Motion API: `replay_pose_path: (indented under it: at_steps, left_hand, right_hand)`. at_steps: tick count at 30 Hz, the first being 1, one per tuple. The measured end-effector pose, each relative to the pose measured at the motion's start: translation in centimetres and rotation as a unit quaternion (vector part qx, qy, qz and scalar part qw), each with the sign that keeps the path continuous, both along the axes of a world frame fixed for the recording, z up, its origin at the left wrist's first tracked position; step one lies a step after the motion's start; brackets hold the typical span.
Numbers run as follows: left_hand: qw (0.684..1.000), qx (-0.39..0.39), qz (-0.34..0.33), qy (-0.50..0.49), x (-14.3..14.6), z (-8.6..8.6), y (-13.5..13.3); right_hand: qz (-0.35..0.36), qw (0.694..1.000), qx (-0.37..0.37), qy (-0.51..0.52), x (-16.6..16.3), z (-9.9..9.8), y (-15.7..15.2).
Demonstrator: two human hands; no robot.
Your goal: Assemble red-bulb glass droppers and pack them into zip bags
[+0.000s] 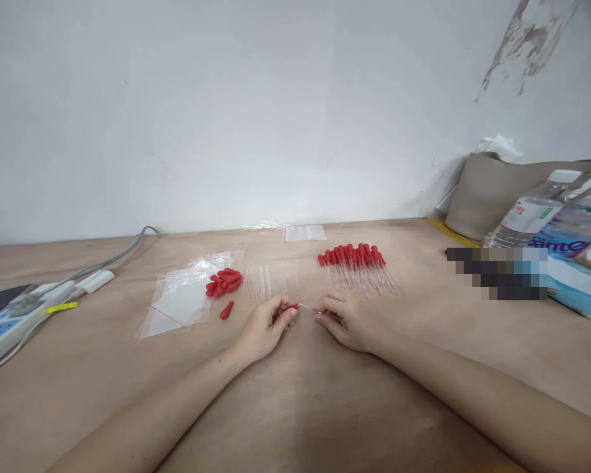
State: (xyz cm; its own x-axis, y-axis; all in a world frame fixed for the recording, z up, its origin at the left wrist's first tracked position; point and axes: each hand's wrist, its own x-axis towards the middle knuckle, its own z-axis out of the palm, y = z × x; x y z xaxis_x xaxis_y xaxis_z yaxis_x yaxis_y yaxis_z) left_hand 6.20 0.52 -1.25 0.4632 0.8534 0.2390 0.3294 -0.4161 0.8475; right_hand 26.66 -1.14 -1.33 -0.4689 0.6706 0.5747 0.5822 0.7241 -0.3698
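Observation:
Between finger and thumb, my left hand point(270, 322) pinches a red rubber dropper bulb point(290, 307). My right hand point(342, 318) grips a thin clear glass tube point(305, 307), whose end meets the bulb's opening; how deep it sits inside I cannot tell. Left of my hands lies a small heap of loose red bulbs point(224, 282) on clear plastic bags point(182, 295), with a single bulb point(227, 310) just in front. Several bare glass tubes point(266, 281) lie beyond my left hand. Past my right hand, droppers with red bulbs fitted point(357, 263) lie in a row.
A power strip point(34, 309) with cables lies at the far left. On the right stand a grey-brown bag point(482, 194), a water bottle point(526, 210) and a blue tissue pack point(576, 282). A small plastic bag point(304, 233) lies near the wall.

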Motion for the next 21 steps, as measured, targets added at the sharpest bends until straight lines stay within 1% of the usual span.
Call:
replay_pose_path:
  at_steps: [2, 4, 7, 10, 13, 16, 18, 21]
  left_hand:
    - [1.000, -0.011, -0.007, -0.010, -0.1, -0.2, 0.0]
    - [1.000, -0.006, -0.012, -0.001, -0.2, -0.2, 0.0]
    - [0.999, 0.021, -0.013, 0.030, -0.3, 0.1, -0.2]
    - [0.997, 0.044, -0.017, 0.068, -0.4, 0.6, -0.6]
    - [0.995, 0.044, -0.021, 0.091, -0.4, 0.8, -0.9]
    - [0.993, 0.050, -0.026, 0.105, -0.4, 0.7, -1.0]
    - [0.992, 0.057, -0.023, 0.114, -0.5, 0.6, -1.0]
    - [0.990, 0.076, -0.008, 0.120, -0.6, 0.3, -1.0]
  right_hand:
    - [0.007, 1.000, -0.001, -0.004, 0.0, 0.0, 0.0]
    - [0.016, 1.000, -0.010, -0.011, 0.1, 0.1, 0.0]
    - [0.027, 0.999, -0.019, -0.032, 0.4, 0.5, 0.1]
    - [0.030, 0.998, -0.002, -0.056, 0.7, 0.9, 0.3]
    - [0.025, 0.995, 0.035, -0.088, 0.9, 1.2, 0.3]
    - [0.018, 0.992, 0.063, -0.110, 1.0, 1.1, 0.3]
    - [0.005, 0.991, 0.068, -0.113, 0.9, 1.0, 0.1]
    - [-0.019, 0.992, 0.053, -0.116, 0.5, 1.0, -0.2]
